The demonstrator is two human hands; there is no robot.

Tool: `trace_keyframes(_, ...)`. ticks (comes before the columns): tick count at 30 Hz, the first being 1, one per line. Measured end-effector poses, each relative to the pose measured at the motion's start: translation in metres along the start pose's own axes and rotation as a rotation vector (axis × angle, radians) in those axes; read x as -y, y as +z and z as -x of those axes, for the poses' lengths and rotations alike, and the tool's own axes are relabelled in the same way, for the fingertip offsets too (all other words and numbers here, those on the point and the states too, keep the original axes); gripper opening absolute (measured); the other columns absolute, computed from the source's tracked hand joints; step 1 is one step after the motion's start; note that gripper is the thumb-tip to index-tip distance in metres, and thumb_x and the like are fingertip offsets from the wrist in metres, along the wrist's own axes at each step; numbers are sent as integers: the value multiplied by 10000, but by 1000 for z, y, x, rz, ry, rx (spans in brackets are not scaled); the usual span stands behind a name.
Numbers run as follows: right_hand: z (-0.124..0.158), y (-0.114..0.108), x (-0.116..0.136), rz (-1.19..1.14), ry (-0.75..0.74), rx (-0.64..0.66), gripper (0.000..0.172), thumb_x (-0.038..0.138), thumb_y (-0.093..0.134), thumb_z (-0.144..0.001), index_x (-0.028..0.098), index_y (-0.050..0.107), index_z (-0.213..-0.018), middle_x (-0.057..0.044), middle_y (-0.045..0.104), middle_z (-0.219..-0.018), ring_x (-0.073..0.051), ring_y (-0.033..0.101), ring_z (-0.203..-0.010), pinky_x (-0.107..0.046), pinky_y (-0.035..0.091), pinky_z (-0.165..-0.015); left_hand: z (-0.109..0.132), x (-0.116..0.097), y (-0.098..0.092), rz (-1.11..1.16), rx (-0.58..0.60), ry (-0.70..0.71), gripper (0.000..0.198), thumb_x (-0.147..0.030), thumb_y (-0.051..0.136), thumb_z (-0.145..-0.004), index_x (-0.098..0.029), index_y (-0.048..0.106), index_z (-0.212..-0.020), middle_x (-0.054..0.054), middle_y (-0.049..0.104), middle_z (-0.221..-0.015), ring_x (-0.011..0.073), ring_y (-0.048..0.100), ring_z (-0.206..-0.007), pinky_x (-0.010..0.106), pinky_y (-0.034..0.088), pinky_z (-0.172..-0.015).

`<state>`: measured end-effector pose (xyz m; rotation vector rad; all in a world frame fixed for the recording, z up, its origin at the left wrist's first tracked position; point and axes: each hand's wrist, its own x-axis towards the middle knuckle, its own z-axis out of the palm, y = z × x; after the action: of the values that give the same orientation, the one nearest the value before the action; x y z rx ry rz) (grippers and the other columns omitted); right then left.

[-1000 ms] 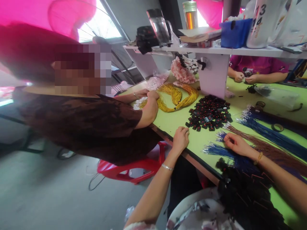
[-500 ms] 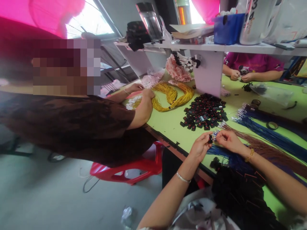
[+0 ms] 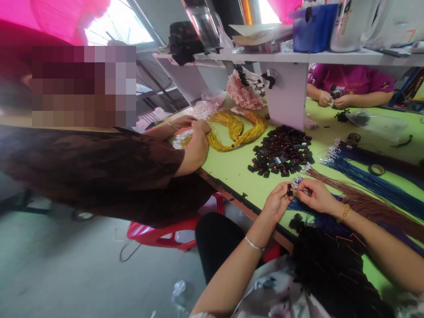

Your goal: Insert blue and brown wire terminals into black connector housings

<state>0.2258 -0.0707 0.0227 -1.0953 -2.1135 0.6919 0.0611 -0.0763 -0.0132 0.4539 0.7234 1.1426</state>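
Observation:
Near the table's front edge, my left hand (image 3: 277, 202) pinches a small black plastic connector housing (image 3: 290, 190) between thumb and fingers. My right hand (image 3: 314, 194) is closed close beside it, its fingertips pressed on a thin wire whose end points toward the housing. Whether the wire's end sits inside the housing is too small to tell. Silvery crimped wire ends (image 3: 297, 181) show just behind the fingers. Dark blue wires (image 3: 294, 205) lie beneath my hands. A big heap of black housings with reddish wires (image 3: 331, 260) is by my right forearm.
Loose black housings (image 3: 281, 152) are piled on the green table (image 3: 228, 170). Brown wires (image 3: 344, 185) and blue wires (image 3: 367, 176) stretch rightward near a tape roll (image 3: 376, 169). A co-worker's arm (image 3: 195, 148) is by the yellow wires (image 3: 232, 132); another person (image 3: 351, 86) sits opposite. A shelf (image 3: 251, 57) overhangs.
My right fingertips have shifted slightly, now pinching a wire by the housing. My left hand keeps its hold. A dark-clothed knee has swung into view beside the red stool.

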Motion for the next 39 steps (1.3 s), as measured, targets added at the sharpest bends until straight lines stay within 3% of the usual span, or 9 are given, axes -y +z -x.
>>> trace_keyframes(14,1,2,3,72,-46,2,62,162,527,-756,182,554,-704,21,508,-621,-99,427,-562,-215,308,-556,3,1,2,-59,-20,9,281,-294,767,-683,-117,651,-867,32,624,-745,86,558,-627,190,442,-561)
trace_keyframes(25,1,8,-2,109,-42,-6,104,170,517,-777,178,546,-677,13,513,-602,-101,427,-553,-218,298,-546,4,9,7,-161,-105,78,352,-359,817,-587,-124,593,-724,-7,583,-648,69,511,-547,192,400,-505)
trace_keyframes(31,0,7,-1,57,27,6,145,172,505,-790,175,535,-649,27,497,-570,-91,400,-528,-210,280,-527,6,12,16,-140,-180,155,360,-371,811,-581,-131,584,-725,-14,582,-642,65,503,-539,194,390,-505)
trace_keyframes(39,0,5,-4,46,76,35,90,162,531,-740,174,544,-652,35,512,-552,-83,403,-502,-203,274,-509,6,14,16,-164,-162,180,349,-371,797,-603,-135,586,-750,-12,584,-633,70,504,-536,203,392,-522)
